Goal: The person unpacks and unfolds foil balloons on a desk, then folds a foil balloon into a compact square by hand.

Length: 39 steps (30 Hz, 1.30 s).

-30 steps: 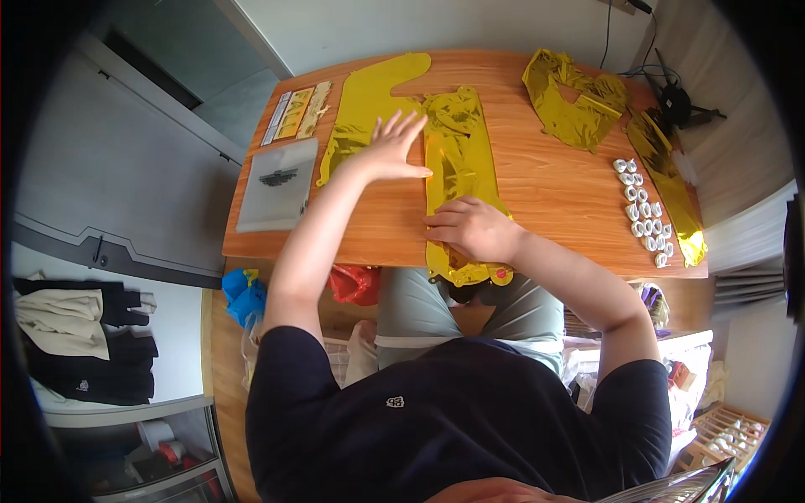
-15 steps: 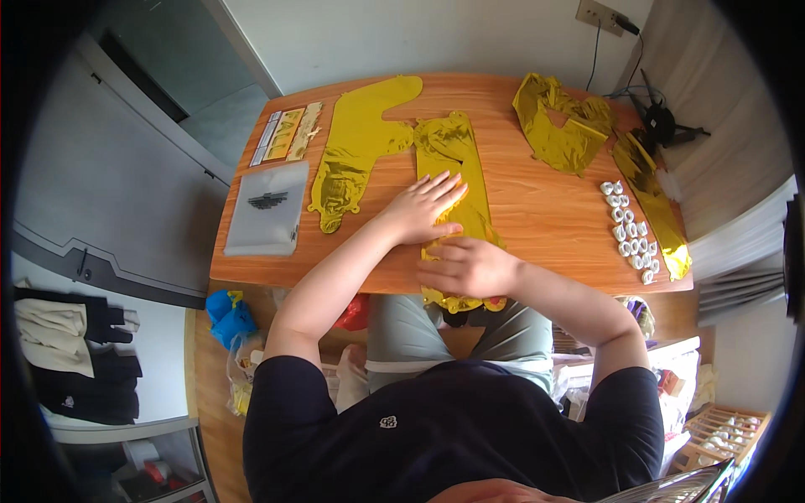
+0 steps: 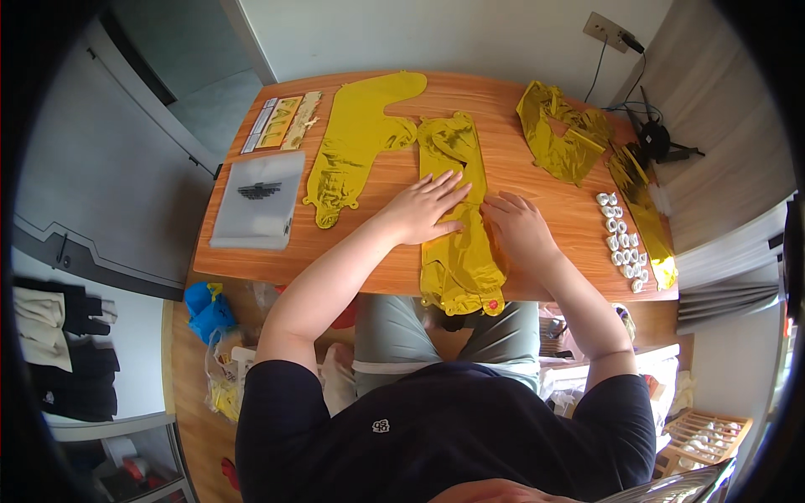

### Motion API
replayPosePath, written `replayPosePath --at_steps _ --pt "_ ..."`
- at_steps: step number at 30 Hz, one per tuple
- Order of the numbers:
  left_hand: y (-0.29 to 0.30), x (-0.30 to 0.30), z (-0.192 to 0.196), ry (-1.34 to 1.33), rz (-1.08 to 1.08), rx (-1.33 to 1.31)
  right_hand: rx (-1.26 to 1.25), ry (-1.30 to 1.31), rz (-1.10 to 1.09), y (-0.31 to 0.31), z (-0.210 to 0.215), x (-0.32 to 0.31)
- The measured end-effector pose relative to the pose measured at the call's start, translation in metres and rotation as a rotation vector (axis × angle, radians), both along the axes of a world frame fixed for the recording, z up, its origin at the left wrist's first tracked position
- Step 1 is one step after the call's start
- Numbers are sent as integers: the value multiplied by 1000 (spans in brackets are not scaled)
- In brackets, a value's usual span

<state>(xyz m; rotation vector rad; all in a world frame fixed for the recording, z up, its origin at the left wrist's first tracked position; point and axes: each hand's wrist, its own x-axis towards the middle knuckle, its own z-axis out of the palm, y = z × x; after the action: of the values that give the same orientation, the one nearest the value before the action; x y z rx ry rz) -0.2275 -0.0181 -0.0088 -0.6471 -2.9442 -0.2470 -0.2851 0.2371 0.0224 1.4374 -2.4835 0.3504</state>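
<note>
A flat gold foil balloon (image 3: 457,264) lies lengthwise before me, its lower end reaching over the table's near edge. My left hand (image 3: 422,211) rests palm down on its middle, fingers stretched and slightly spread. At the balloon's right edge lies my right hand (image 3: 521,230), fingers extended and touching the foil; its thumb is mostly hidden. Creases run across the foil between and below the hands. To the left, another gold foil balloon (image 3: 360,126) is spread flat, with a rounded arm at its upper right.
Crumpled gold foil (image 3: 562,138) and a folded gold strip (image 3: 641,210) lie at the right, beside several small white rolls (image 3: 622,239). A clear plastic sleeve (image 3: 256,201) and a packet (image 3: 281,123) sit at the left. A black device (image 3: 656,138) with cables stands at the back right.
My right hand has moved up and right from the balloon's lower part to its right edge, its fingers straightening. The left hand stays pressed on the foil. The view has shifted slightly.
</note>
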Motion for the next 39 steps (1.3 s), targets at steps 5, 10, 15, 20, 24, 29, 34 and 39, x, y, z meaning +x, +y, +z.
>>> replayPosePath --at_steps 5,10,15,20,24,29,34,39 --pt "2 1 10 0 -74 8 -38 -45 -22 2 -5 0" --pt "0 -1 5 -73 -88 -33 -66 -110 -7 1 -1 -1" --pt "-2 0 5 -39 -102 -102 -137 -266 0 5 1 2" --pt "-1 1 5 -31 -94 -89 -243 -600 -65 9 17 29" --pt "4 1 12 -48 -101 -59 -302 -704 -62 15 11 32" --pt "3 4 13 -71 -69 -77 -371 -824 -179 18 28 47" --pt "5 2 13 -57 -76 -86 -314 -756 110 39 21 43" --pt "0 2 5 -28 -75 -100 -231 -619 196 47 21 36"
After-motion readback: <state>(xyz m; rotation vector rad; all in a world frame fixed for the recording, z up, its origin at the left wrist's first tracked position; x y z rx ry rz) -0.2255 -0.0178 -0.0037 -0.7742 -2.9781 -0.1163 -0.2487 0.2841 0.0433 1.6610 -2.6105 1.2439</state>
